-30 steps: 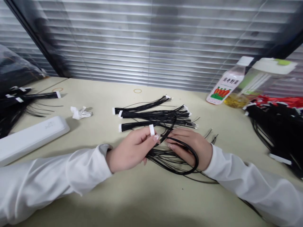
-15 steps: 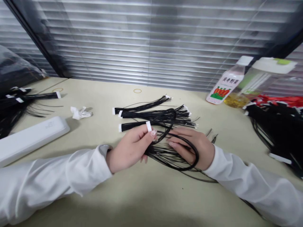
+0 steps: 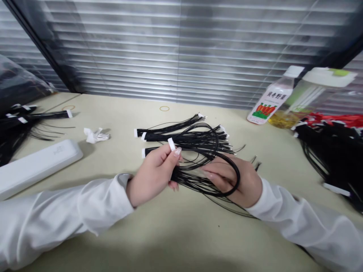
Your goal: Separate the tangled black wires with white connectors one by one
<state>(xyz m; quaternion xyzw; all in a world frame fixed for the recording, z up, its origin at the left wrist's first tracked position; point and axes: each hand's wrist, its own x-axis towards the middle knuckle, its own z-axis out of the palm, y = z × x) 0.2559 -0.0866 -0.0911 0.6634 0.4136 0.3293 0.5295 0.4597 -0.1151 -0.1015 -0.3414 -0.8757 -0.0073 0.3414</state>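
- Blinds (image 3: pixel 127 45) hang behind the held wires (image 3: pixel 187 181); the table (image 3: pixel 155 241) lies beneath them.
- Those wires are nearer us than three bundles (image 3: pixel 161 137); their far loop (image 3: pixel 217 141) has just opened wider, so we judge the wires less crowded.
- Our left hand (image 3: pixel 153 175) is closed on the wires' left end; our right hand (image 3: pixel 244 177) curls among them, and we cannot tell whether it pinches any.
- White tab (image 3: pixel 171 144) at the wires' left end has shifted left.
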